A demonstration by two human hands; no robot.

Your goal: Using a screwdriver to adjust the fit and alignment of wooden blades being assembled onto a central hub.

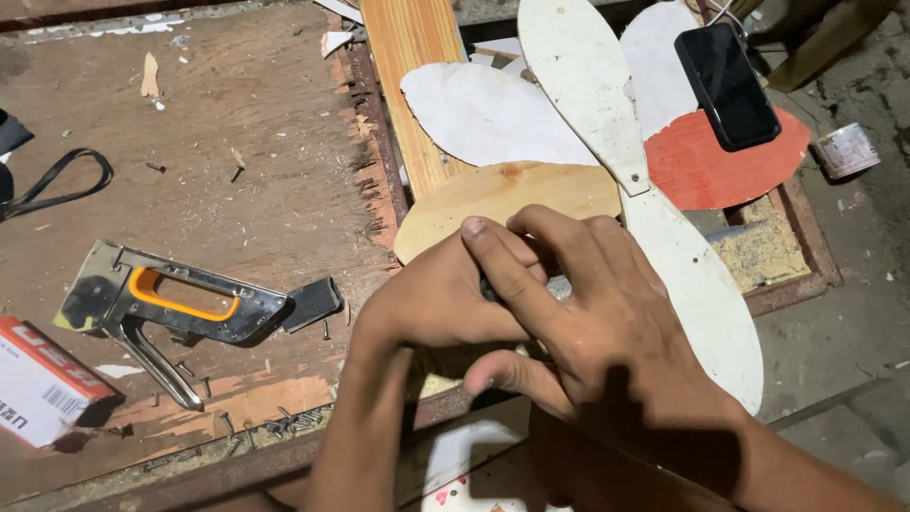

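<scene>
1. Left hand (431, 303): centre of the view, fingers curled narrow, thumb raised. It presses on the near edge of the bare plywood oval (512, 194) and seems to pinch a small dark item (487, 287); what that item is cannot be told.
2. Right hand (588, 313): laid over the left from 4 o'clock, fingers folded across it, thumb low at 6 o'clock. Whether it grips anything of its own is hidden.
3. Plywood oval: unpainted, lying at 12 o'clock of the hands, its near edge under them.
4. White petals (578, 85): several painted ovals fanned at 12 to 2 o'clock; a long one runs down to 4 o'clock, showing small fastener dots where it crosses the others.
5. Red piece (720, 166): at 2 o'clock, under the white ones, with a black phone (728, 85) lying on it.
6. Staple gun (180, 308): at 9 o'clock on the board (237, 123), set down, untouched; loose staples (284, 417) scattered at 7 o'clock, a red-and-white box (43, 384) at 8 o'clock.
7. Progress, as judged: white and red pieces appear already cut, painted and partly joined. The bare oval looks unpainted and not yet visibly fastened, so the work seems around its middle.
</scene>
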